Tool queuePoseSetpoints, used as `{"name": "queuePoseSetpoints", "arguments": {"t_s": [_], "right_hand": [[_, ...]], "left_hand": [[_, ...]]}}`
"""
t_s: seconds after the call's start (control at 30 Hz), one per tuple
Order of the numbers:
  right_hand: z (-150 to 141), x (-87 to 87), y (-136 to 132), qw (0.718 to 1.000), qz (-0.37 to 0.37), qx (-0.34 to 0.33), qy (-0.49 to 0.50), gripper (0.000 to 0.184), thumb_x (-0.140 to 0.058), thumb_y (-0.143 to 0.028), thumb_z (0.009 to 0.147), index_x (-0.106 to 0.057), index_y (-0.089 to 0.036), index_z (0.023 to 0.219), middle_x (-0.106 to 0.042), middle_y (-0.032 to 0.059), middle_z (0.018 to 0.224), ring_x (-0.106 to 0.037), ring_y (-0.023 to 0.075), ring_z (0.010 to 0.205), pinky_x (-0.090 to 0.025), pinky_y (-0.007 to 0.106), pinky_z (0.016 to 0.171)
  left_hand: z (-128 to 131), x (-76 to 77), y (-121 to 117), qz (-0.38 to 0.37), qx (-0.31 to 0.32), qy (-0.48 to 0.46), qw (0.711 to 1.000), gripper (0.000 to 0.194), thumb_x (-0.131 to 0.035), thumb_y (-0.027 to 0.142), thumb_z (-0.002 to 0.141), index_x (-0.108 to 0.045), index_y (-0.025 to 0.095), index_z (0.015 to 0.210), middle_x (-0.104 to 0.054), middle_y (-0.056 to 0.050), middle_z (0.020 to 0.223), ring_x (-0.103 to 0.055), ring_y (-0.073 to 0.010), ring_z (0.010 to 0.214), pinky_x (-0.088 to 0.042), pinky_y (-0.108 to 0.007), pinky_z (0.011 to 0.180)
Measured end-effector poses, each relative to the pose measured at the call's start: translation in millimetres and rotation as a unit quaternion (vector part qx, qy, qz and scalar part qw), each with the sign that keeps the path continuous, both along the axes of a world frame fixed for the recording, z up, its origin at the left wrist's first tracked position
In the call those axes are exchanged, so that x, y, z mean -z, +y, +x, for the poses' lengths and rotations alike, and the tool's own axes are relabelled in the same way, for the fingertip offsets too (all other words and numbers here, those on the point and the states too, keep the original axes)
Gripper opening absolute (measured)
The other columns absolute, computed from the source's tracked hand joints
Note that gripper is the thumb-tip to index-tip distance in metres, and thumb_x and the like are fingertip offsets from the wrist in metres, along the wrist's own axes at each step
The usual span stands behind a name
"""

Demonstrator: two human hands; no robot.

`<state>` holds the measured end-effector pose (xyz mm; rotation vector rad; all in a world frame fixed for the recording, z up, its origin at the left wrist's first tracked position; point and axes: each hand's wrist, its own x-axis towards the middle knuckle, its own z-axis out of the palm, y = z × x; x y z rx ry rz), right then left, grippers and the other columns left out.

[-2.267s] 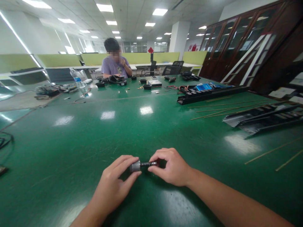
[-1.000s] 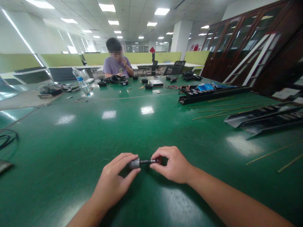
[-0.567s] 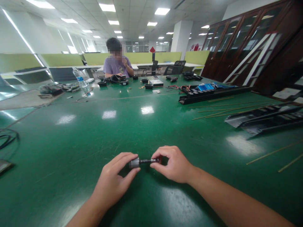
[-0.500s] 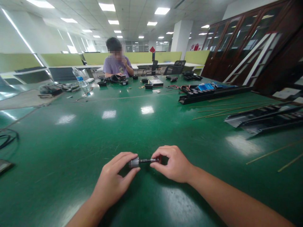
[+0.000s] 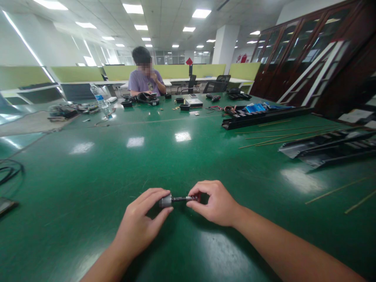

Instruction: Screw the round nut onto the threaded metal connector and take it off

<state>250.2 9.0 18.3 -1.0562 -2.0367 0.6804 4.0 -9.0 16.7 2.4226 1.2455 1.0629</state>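
A small metal part with a wide grey cylinder at one end and a thin dark shaft [image 5: 179, 199] lies crosswise between my hands, low over the green table [image 5: 164, 156]. My left hand [image 5: 143, 219] pinches the grey cylinder between thumb and fingers. At the other end, my right hand [image 5: 214, 203] grips the shaft's tip with thumb and forefinger. The fingertips hide part of that right end, so its exact shape does not show. Whether the part touches the tabletop, I cannot tell.
Black metal channels [image 5: 331, 147] and thin rods [image 5: 273, 140] lie on the right. A longer black channel [image 5: 264, 117] holds blue items. Across the table sits a person [image 5: 147, 78] near a water bottle [image 5: 100, 98]. Black cable [image 5: 11, 172] lies at the left edge.
Almost nothing differs. My left hand and the grey cylinder have shifted very slightly to the left; both hands keep their hold.
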Motion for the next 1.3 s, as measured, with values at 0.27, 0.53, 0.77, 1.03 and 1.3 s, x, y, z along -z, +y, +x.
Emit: {"name": "queuePoseSetpoints", "arguments": {"t_s": [0.27, 0.53, 0.77, 1.03, 1.3], "right_hand": [[-0.2, -0.6, 0.4, 1.0, 0.003, 0.001, 0.005, 0.006, -0.074, -0.022, 0.077, -0.071, -0.018, 0.08, -0.071, 0.0003, 0.072, -0.066, 0.014, 0.065, -0.048, 0.025, 0.066], [0.2, 1.8, 0.8, 1.0, 0.003, 0.004, 0.004, 0.006, -0.074, -0.024, 0.078, -0.071, -0.019, 0.08, -0.071, 0.0008, 0.073, -0.066, 0.0147, 0.065, -0.049, 0.026, 0.066], [1.1, 2.1, 1.1, 1.0, 0.003, 0.002, 0.004, 0.006, -0.074, -0.023, 0.078, -0.071, -0.019, 0.08, -0.071, 0.0006, 0.073, -0.066, 0.015, 0.066, -0.049, 0.026, 0.066], [1.0, 1.3, 2.2, 1.0, -0.002, 0.01, 0.003, 0.006, -0.074, -0.022, 0.077, -0.071, -0.018, 0.08, -0.071, 0.0006, 0.072, -0.066, 0.0143, 0.065, -0.049, 0.025, 0.066], [2.4, 1.2, 2.5, 1.0, 0.001, 0.001, 0.007, 0.007, -0.073, -0.024, 0.078, -0.071, -0.018, 0.082, -0.072, 0.0018, 0.075, -0.067, 0.015, 0.067, -0.051, 0.026, 0.068]], "left_hand": [[-1.4, 0.8, 0.6, 0.006, -0.004, -0.003, 1.0, 0.031, -0.069, 0.025, 0.086, -0.063, 0.027, 0.117, -0.068, -0.002, 0.111, -0.065, -0.0151, 0.101, -0.054, -0.026, 0.091], [-2.1, -0.2, 0.0, 0.009, -0.006, -0.004, 1.0, 0.03, -0.068, 0.025, 0.087, -0.064, 0.024, 0.116, -0.068, -0.005, 0.11, -0.066, -0.0183, 0.1, -0.056, -0.03, 0.09], [-2.8, -0.9, -0.2, 0.006, -0.008, -0.002, 1.0, 0.03, -0.068, 0.025, 0.087, -0.064, 0.025, 0.117, -0.068, -0.005, 0.11, -0.066, -0.0178, 0.101, -0.055, -0.03, 0.09], [-3.8, -2.6, -0.2, 0.0, -0.015, 0.002, 1.0, 0.026, -0.067, 0.027, 0.087, -0.064, 0.025, 0.113, -0.069, -0.003, 0.108, -0.066, -0.0177, 0.099, -0.054, -0.031, 0.09], [-20.8, -8.8, 21.5, -0.186, -0.186, -0.223, 0.939, 0.047, -0.068, 0.051, 0.082, -0.064, 0.017, 0.115, -0.071, -0.008, 0.101, -0.068, -0.0205, 0.087, -0.057, -0.035, 0.082]]}}
